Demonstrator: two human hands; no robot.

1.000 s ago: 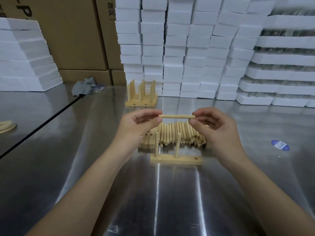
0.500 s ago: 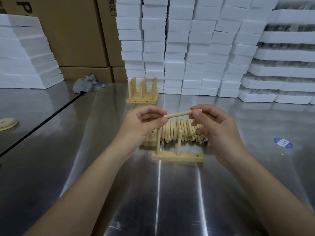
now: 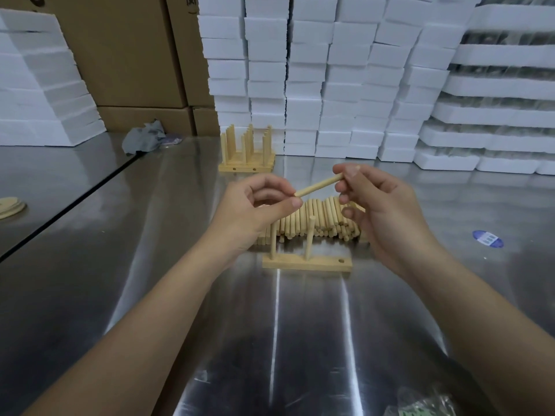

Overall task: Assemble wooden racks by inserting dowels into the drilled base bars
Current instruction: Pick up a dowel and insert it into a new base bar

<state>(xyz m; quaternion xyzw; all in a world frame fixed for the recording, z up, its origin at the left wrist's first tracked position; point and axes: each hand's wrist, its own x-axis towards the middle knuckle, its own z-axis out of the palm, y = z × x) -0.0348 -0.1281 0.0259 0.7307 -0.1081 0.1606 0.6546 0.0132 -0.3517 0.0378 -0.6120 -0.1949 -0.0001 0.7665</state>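
A loose wooden dowel (image 3: pixel 318 185) slants up to the right in the air. My right hand (image 3: pixel 381 211) pinches its upper end. My left hand (image 3: pixel 255 208) has thumb and forefinger at its lower end. Below them a wooden base bar (image 3: pixel 306 263) lies on the steel table with two dowels standing in it, the left dowel (image 3: pixel 273 240) and the middle dowel (image 3: pixel 310 237). One hole (image 3: pixel 341 261) at the bar's right end is open. A pile of loose dowels (image 3: pixel 318 219) lies just behind the bar.
Finished racks (image 3: pixel 247 156) stand stacked farther back. White foam blocks (image 3: pixel 315 73) and cardboard boxes (image 3: pixel 126 52) wall off the table's far edge. A grey rag (image 3: pixel 144 139) lies back left, round wooden discs (image 3: pixel 10 205) at far left, a blue sticker (image 3: pixel 487 238) right, a plastic bag (image 3: pixel 426 400) near front.
The held dowel has gone from level to tilted, its right end raised by my right hand. Both hands stay above the base bar.
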